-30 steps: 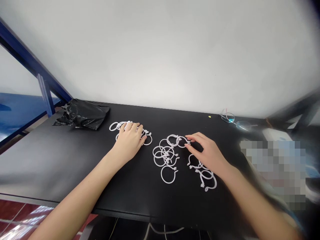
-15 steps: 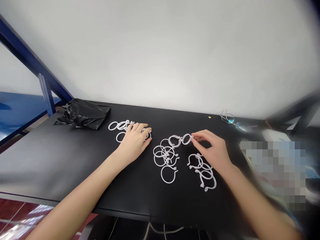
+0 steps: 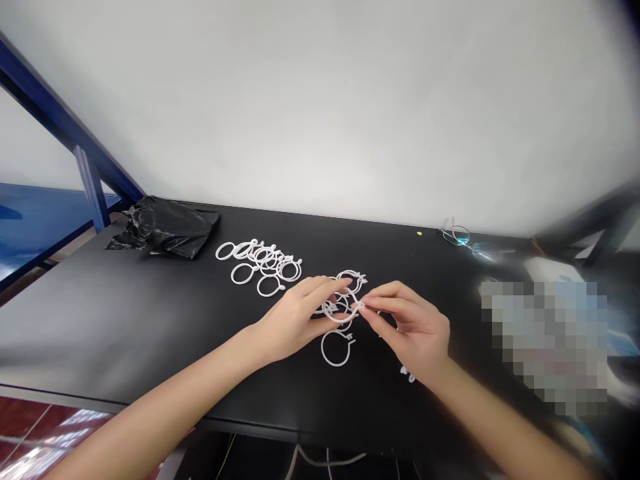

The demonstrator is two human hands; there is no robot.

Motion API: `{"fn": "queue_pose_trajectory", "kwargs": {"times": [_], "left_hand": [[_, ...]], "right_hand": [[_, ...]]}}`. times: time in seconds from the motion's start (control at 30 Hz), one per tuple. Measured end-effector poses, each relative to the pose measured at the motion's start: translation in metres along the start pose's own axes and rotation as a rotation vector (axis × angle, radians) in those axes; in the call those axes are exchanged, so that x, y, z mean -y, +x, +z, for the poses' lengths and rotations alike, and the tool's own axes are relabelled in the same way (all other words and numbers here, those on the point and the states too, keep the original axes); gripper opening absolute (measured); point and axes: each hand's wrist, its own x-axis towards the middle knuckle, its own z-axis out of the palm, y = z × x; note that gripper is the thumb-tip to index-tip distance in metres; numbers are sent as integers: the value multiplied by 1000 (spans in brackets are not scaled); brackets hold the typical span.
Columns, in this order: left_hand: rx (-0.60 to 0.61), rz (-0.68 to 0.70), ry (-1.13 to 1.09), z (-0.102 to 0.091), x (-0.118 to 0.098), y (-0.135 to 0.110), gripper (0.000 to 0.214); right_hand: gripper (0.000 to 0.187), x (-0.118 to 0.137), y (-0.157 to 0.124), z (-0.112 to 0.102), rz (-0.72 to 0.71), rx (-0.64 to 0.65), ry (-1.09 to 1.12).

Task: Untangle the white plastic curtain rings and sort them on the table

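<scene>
Both of my hands hold one white plastic ring [image 3: 357, 297] just above the black table [image 3: 280, 393]. My left hand [image 3: 313, 307] grips its left side between thumb and fingers. At the small clasp end, my right hand [image 3: 413, 327] pinches with thumb and forefinger. Beneath my left hand lie several open white rings, partly covered; one open ring [image 3: 336, 365] shows fully in front. A group of closed white rings [image 3: 270, 285] is spread to the left. More open rings are mostly hidden under my right hand, with clasp ends [image 3: 411, 378] peeking out.
A crumpled black plastic bag [image 3: 170, 230] lies at the back left. Eyeglasses [image 3: 456, 235] rest at the back right, near a blurred, pixelated item [image 3: 550, 347]. The pale wall [image 3: 320, 113] rises behind the table, and cables [image 3: 325, 463] hang below its front edge.
My left hand has left the closed rings and moved right, onto the ring in my right hand. My right hand has come slightly left and down with that ring.
</scene>
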Motion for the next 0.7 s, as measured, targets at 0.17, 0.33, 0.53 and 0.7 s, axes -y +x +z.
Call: {"fn": "queue_pose_trajectory", "kwargs": {"times": [0.17,0.33,0.53,0.7], "left_hand": [[62,-36,-159,-5,-2,2,56],[110,-121,-265,-7,-7,3,43],[179,-198,-408,-8,-10,4,32],[188,-201,-449,-9,-12,6,25]], "right_hand": [[33,-4,-3,3,58,-5,60],[30,-4,0,2,114,29,124],[25,-3,1,2,228,89,258],[21,-1,1,3,246,92,263]]}}
